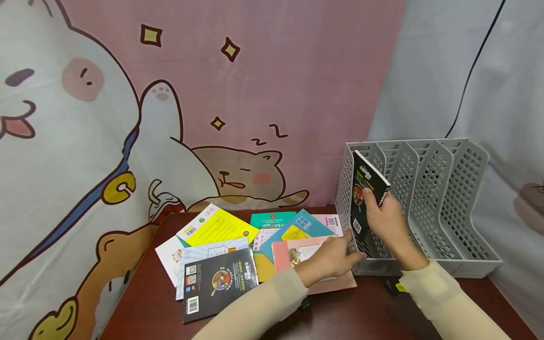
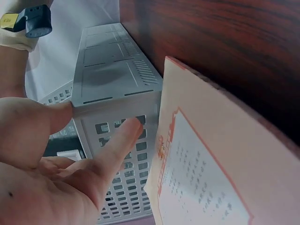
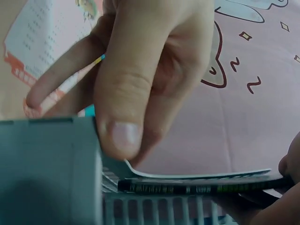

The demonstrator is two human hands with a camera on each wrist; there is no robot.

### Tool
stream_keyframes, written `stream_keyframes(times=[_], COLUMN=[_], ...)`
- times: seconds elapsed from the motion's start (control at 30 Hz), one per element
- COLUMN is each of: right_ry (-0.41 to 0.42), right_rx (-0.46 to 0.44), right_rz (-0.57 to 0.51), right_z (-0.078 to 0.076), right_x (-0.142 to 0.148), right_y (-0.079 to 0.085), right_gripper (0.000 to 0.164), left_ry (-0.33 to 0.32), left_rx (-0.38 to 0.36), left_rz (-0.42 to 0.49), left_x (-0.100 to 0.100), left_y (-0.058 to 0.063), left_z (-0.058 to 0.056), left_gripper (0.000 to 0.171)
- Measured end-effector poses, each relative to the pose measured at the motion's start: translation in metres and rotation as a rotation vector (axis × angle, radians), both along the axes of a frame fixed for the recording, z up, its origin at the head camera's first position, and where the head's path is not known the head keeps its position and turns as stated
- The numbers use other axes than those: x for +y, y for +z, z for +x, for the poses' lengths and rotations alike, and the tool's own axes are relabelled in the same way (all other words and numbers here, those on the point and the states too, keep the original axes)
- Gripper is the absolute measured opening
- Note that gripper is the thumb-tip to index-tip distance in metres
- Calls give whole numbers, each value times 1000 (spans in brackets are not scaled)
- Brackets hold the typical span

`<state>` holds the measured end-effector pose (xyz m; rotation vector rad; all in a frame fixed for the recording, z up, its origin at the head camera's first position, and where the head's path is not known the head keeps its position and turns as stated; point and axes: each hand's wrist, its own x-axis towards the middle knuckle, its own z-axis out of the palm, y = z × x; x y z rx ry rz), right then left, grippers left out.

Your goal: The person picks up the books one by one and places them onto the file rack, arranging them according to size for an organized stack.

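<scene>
At the right of the head view, my right hand (image 1: 386, 219) pinches a black book (image 1: 366, 175), thumb on its cover. The book stands upright, slightly tilted, in the leftmost compartment of a grey file rack (image 1: 429, 267). My left hand (image 1: 329, 257) holds the rack's front left corner. In the left wrist view, its thumb is at the front edge and the index finger (image 2: 115, 150) lies along the perforated side wall (image 2: 133, 180). The right wrist view shows the book's dark spine (image 3: 187, 187) just inside that wall.
Several books and booklets lie overlapping left of the rack, including another black book (image 1: 221, 283), a yellow one (image 1: 221, 226), a blue one (image 1: 303, 226) and a pink one (image 1: 346, 282) close against the rack. A patterned curtain (image 1: 297, 94) hangs behind the dark red table (image 1: 140, 288).
</scene>
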<state>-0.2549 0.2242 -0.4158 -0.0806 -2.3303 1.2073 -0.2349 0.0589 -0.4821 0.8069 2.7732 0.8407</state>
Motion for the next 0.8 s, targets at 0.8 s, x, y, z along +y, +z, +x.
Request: stream_keyframes(times=[0.8], right_ry=[230], right_rx=[-135], right_rz=[-25], right_z=[-15], right_x=[-2], right_y=[-38], right_gripper=[59], left_ry=[-75], left_rx=[25], left_rz=[-15], left_x=[-4], left_y=[-1], left_z=[-4], left_gripper=[77])
